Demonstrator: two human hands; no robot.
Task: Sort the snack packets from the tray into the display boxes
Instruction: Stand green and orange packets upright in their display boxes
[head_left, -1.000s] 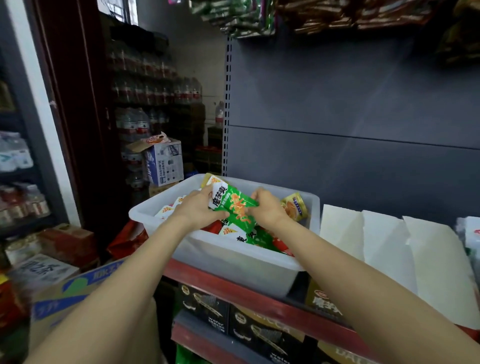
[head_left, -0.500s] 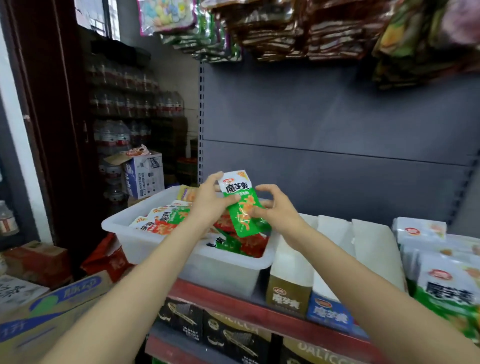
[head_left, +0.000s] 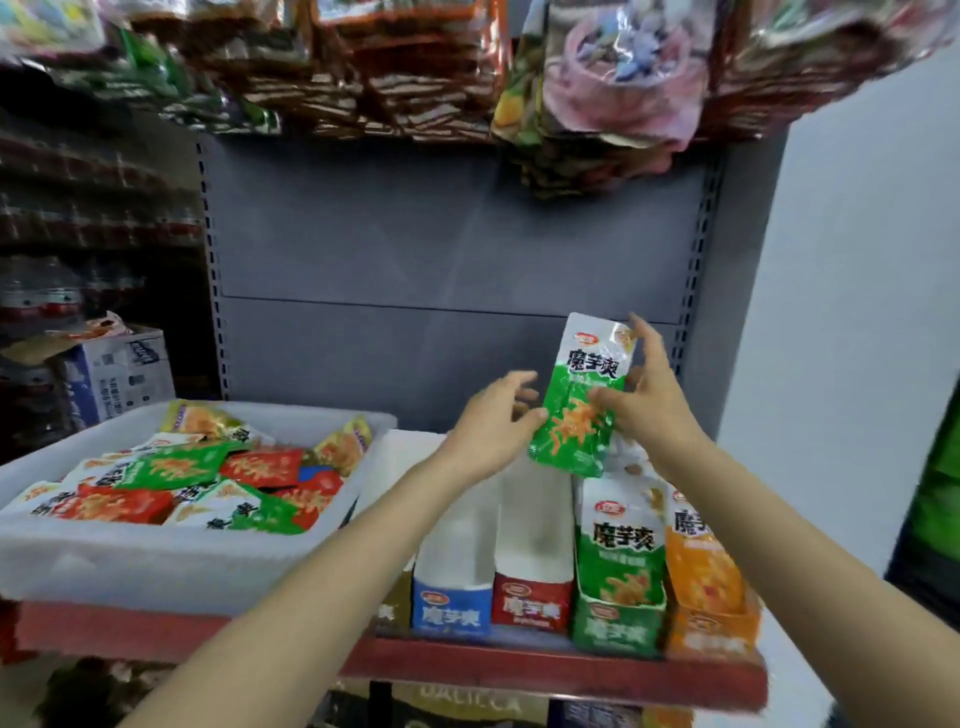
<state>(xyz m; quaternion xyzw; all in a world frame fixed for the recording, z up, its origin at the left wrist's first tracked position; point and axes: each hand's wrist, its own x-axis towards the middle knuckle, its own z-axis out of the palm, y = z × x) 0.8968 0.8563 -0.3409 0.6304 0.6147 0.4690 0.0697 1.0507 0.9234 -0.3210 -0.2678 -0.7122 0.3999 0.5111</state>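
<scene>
1. Our right hand (head_left: 652, 410) grasps the green packet (head_left: 579, 400) by its right edge, holding it upright in the air above the green display box (head_left: 618, 618). Our left hand (head_left: 491, 426) is released, fingertips just touching the packet's lower left edge.
2. The risk we see: a one-sided hold may let the slick packet twist or slip and drop into the neighbouring red box (head_left: 530, 603) or orange box (head_left: 711, 623).
3. The green box already looks full, so pushing in could buckle the packets standing there.
4. The tray (head_left: 171, 566), heaped with mixed packets, sits left on the red-edged shelf (head_left: 519, 670).
5. Behind is a grey back panel; bagged snacks hang overhead, and a carton (head_left: 124, 369) stands at far left.
</scene>
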